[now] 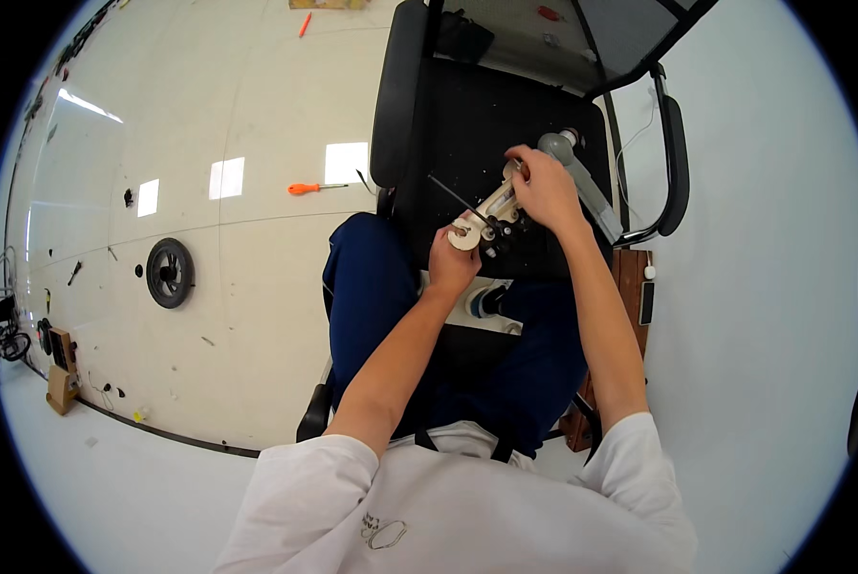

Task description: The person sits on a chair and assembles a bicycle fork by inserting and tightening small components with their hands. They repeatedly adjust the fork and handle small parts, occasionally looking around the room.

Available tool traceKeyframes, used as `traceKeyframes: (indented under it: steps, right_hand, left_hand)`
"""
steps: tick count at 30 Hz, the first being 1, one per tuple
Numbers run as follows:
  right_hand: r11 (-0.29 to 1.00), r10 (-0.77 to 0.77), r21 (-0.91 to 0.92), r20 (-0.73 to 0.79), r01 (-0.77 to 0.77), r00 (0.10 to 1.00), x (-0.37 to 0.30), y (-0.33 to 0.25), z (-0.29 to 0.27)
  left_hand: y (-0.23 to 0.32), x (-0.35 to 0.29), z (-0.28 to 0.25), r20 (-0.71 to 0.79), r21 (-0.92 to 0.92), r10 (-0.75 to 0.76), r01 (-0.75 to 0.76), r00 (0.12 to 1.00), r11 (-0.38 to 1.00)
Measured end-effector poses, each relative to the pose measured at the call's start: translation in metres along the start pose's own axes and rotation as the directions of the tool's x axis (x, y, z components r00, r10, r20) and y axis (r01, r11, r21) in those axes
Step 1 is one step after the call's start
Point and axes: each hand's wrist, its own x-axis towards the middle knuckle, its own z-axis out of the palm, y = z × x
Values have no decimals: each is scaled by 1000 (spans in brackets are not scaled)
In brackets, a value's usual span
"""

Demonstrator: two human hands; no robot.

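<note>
Pale glossy floor [257, 316] is spreading out to the left of a black chair [467, 115], which is lying tipped with its underside facing the person and its mesh back [630, 29] reaching toward the top edge. Against the chair's dark base, near its middle, a cream-coloured bracket [486, 212] is sitting, with a thin dark rod [453, 196] sticking up and left from it. The left hand [451, 263] is curling closed around the bracket's lower, rounded end, fingers wrapping it from below. The right hand [542, 187] is pressing on the bracket's upper end, fingers bent and closing over it; exactly what the fingertips are pinching there cannot be told. Just right of that hand, a grey cylinder [582, 182] is running down along the chair's base, and further right the chair's armrest [673, 167] is curving beside a white wall [773, 287]. Below the chair, the person's knees in dark blue trousers [372, 297] are bending beneath the hands, and a white shirt [448, 517] is filling the lower edge. Left of the chair, an orange screwdriver [307, 188] is lying on the floor, and well left of it a black wheel [170, 273] is lying flat
</note>
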Motion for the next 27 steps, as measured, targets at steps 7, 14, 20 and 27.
traceKeyframes:
  steps: [7, 14, 20, 27]
  right_hand:
    - [590, -757, -322, 99, 741, 646, 10, -49, 9]
    - [588, -614, -491, 246, 643, 750, 1, 34, -39]
    - [649, -682, -300, 179, 700, 709, -148, 43, 14]
    - [542, -828, -288, -24, 790, 559, -69, -69, 55]
  left_hand:
    - [0, 0, -7, 8, 49, 6, -7, 1000, 999]
    - [7, 2, -7, -9, 48, -4, 4, 1000, 999]
    - [16, 5, -11, 34, -83, -145, 147, 989, 986]
    - [-9, -2, 6, 100, -156, -150, 164, 984, 974]
